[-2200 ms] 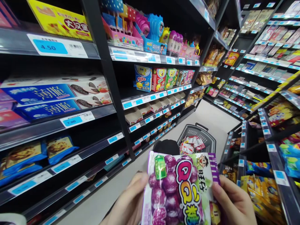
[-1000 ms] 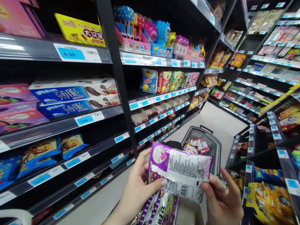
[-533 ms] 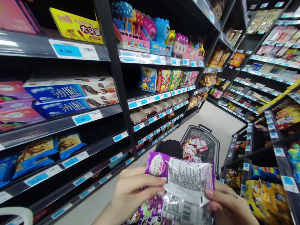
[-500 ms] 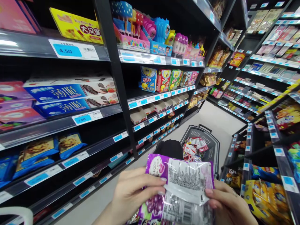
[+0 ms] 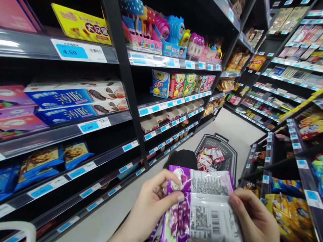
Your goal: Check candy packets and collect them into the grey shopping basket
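Note:
A purple snack bag (image 5: 202, 201) with grape pictures and a printed, barcoded back panel is held up in front of me. My left hand (image 5: 157, 201) grips its left side, thumb on the printed face and fingers curled at the upper left edge. At the right edge my right hand (image 5: 252, 215) pinches the bag between thumb and bent fingers. Part of another patterned wrapper shows beneath the bag's lower left; what it is I cannot make out. Beyond the bag stands a grey shopping basket (image 5: 233, 158) with several red and white packets (image 5: 209, 158) inside.
On the left, black shelves hold blue biscuit boxes (image 5: 75, 101), cookie packs (image 5: 75, 153) and a yellow box (image 5: 82, 25). Small cartoon boxes (image 5: 178, 84) stand farther along. Racks with yellow snack bags (image 5: 290, 215) line the right. A dark rounded object (image 5: 180, 159) sits beside the basket.
My left hand has shifted its hold, its thumb now on the front and fingers higher. The bag has moved slightly right, and its back seam flap now lies flatter.

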The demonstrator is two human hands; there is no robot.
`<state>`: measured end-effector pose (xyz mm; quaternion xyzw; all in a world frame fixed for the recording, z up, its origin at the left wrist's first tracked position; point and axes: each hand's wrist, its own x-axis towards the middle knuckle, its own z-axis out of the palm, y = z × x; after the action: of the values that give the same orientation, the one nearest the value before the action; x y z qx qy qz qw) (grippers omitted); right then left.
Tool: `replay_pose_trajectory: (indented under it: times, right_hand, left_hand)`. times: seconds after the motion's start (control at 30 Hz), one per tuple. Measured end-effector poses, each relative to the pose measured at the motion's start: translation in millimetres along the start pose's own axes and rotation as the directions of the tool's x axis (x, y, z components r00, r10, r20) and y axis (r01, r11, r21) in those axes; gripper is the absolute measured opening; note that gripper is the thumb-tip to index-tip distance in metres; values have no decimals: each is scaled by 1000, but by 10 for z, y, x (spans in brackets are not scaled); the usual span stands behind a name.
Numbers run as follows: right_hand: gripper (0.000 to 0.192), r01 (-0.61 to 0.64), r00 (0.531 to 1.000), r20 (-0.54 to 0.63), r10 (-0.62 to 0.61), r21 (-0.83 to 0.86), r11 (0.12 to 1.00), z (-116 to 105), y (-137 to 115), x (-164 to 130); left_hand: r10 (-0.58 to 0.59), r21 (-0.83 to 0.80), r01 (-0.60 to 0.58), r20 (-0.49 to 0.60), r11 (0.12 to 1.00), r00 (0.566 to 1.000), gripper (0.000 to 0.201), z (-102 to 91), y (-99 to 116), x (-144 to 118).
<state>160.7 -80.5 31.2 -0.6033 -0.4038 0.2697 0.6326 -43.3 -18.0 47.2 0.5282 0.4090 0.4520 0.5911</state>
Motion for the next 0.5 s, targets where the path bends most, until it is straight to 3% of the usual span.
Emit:
replay_pose_trajectory:
  times: [0.07, 0.13, 0.2, 0.27, 0.33, 0.4, 0.47, 0.5]
  right_hand:
    - [39, -140, 990, 0, 141, 109, 984, -18, 60, 24]
    - [40, -212, 977, 31, 210, 187, 959, 6, 107, 25]
    - [44, -256, 964, 138, 226, 261, 931, 70, 135, 18]
    - [62, -324, 927, 299, 225, 344, 881, 139, 163, 36]
    - [75, -382, 898, 369, 240, 384, 841, 152, 224, 118]
    - [74, -377, 917, 276, 289, 358, 854, 53, 353, 283]
    - [74, -305, 952, 55, 301, 236, 923, -163, 572, 517]
    - [72, -244, 963, -83, 255, 122, 962, -302, 714, 643]
  left_hand:
    - [-78, -198, 80, 20, 977, 997, 18, 6, -45, 19]
    - [-104, -301, 117, 60, 946, 993, 21, 17, -82, 39]
    - [-103, -345, 125, 81, 930, 991, 22, 41, -96, 58]
    - [-103, -354, 119, 63, 928, 993, 23, 74, -82, 70]
    - [-114, -329, 116, 27, 937, 993, 22, 95, -45, 71]
    - [-106, -194, 97, -34, 976, 994, 25, 77, -10, 60]
    - [-46, 154, 51, -36, 987, 998, 19, 13, -7, 35]
    - [-12, 373, 11, 0, 928, 1000, 15, -27, -25, 13]
